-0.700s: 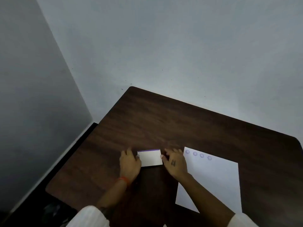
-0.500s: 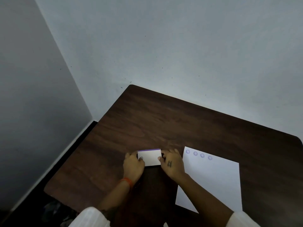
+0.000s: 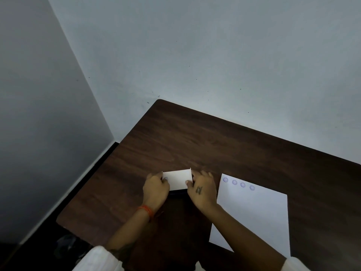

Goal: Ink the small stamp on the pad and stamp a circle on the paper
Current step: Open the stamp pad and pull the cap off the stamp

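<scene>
Both hands, left hand (image 3: pixel 156 187) and right hand (image 3: pixel 202 189), grip the white rectangular ink pad case (image 3: pixel 177 178) on the dark wooden tabletop (image 3: pixel 195 145), apparently opening it; inking comes next, beside the white paper sheet (image 3: pixel 254 216), though no stamp is visible.

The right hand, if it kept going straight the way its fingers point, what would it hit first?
The right hand points up-left and already grips the white lid of the ink pad, so that comes first. Beyond it lies only bare table, then probably the wall, though depth is unclear.
</scene>
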### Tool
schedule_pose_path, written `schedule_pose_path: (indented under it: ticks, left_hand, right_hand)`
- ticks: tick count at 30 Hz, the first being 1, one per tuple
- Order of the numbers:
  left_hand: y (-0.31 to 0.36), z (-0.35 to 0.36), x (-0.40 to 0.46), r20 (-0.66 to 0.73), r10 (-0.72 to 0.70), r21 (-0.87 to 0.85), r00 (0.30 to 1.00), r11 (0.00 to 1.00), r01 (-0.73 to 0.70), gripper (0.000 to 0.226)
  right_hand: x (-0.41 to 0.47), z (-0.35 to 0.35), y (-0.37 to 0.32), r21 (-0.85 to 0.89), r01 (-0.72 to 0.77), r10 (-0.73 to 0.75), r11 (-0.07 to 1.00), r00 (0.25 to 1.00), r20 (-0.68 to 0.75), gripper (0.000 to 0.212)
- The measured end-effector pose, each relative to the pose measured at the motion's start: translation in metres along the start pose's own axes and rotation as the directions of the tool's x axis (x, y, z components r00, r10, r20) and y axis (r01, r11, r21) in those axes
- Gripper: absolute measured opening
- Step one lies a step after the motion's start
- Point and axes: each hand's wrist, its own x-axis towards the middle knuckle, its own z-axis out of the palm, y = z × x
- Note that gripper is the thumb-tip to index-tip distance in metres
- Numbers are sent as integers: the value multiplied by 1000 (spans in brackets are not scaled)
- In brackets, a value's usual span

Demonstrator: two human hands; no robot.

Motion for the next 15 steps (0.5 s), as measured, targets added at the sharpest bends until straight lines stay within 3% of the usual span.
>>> schedule_pose_path:
  ticks: [7, 15]
  left_hand:
    - [-38, -26, -25, -80, -23, 2, 997, 1000, 23, 29]
    - [-74, -23, -55, -42, -43, 21, 998, 999, 44, 29]
  right_hand:
    - [-28, 12, -19, 177, -15, -14, 984, 987, 161, 43]
    - [-65, 32, -12, 189, -38, -16, 981, 961, 276, 39]
